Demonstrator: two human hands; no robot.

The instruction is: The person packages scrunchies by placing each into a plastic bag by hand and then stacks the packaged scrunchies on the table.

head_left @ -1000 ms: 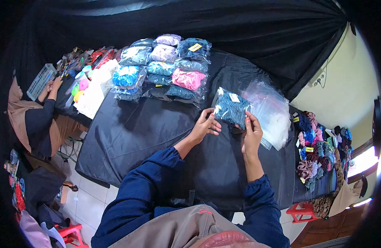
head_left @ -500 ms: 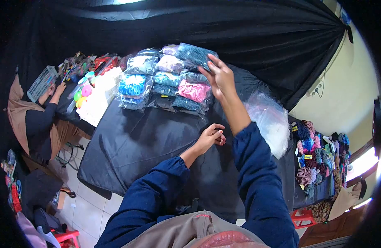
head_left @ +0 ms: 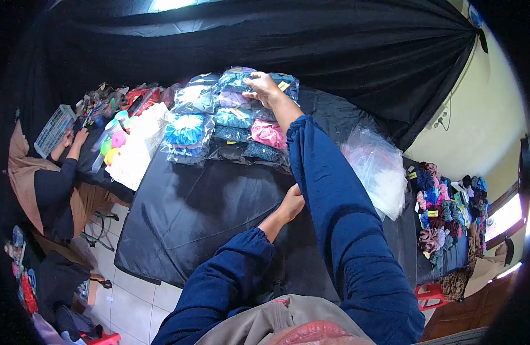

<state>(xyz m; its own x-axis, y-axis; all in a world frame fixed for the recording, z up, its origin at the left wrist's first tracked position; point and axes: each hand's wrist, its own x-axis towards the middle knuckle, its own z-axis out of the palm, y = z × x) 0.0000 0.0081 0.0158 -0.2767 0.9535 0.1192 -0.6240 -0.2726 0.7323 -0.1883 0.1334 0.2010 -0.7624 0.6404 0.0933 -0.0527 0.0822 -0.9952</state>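
My right hand [head_left: 263, 90] reaches over the back of the stacked clear bags of scrunchies, thumb and fingers apart. Its fingertips are at the right edge of a dark teal pack [head_left: 233, 84] in the middle column. Another dark pack with a yellow label [head_left: 284, 86] lies just right of the hand. Nearer me are a bright blue scrunchie pack [head_left: 183, 130], a light blue one [head_left: 232, 117] and a pink one [head_left: 268, 134]. My left hand [head_left: 291, 204] is low over the black-covered table, its fingers hidden behind my right sleeve.
A heap of clear plastic bags [head_left: 375, 167] lies on the right. Beyond it, loose scrunchies [head_left: 443, 215] cover another surface. At the left, a co-worker [head_left: 52, 184] handles a grey plastic basket [head_left: 55, 131] near colourful cups [head_left: 112, 126]. Black cloth [head_left: 219, 40] hangs behind.
My right hand has moved left and down from its raised position with the dark teal pack, onto the stack. My left hand has shifted slightly, and its fingers are now covered by the right sleeve.
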